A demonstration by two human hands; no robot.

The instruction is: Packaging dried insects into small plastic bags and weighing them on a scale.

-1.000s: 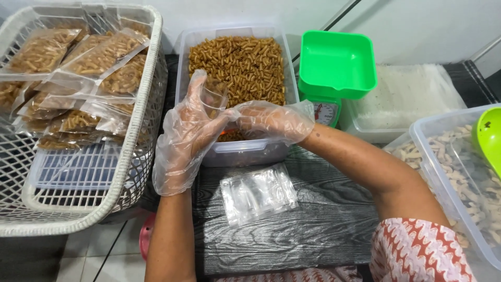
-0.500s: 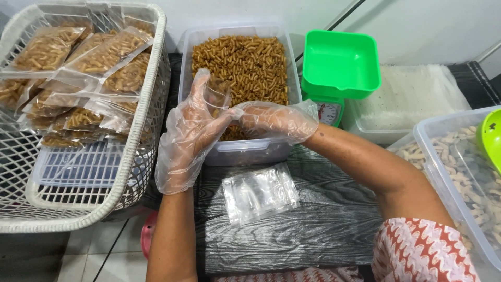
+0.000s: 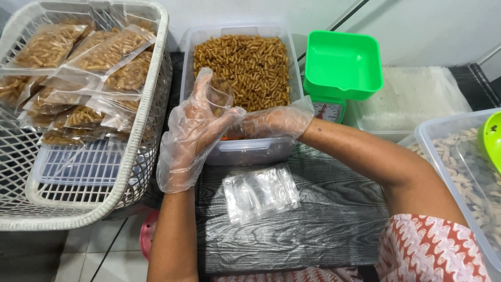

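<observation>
Both my hands wear loose clear plastic gloves. My left hand [image 3: 190, 133] holds a small clear plastic bag [image 3: 219, 96] upright over the near edge of a clear tub of brown stick snacks [image 3: 242, 65]. My right hand [image 3: 271, 122] presses against the bag's side, fingers closed on it. A small stack of empty clear bags [image 3: 260, 192] lies on the dark wood-grain table [image 3: 323, 224] just below my hands.
A white wire basket [image 3: 135, 151] at left holds several filled, sealed snack bags [image 3: 99, 57]. A green kitchen scale [image 3: 342, 65] stands right of the tub. Behind it is a shallow clear tray [image 3: 412, 99]. A tub of pale snacks [image 3: 459, 167] with a green scoop [image 3: 491, 138] sits at right.
Almost nothing differs: my hands stay together on the small bag at the tub's near edge, shifting only slightly.
</observation>
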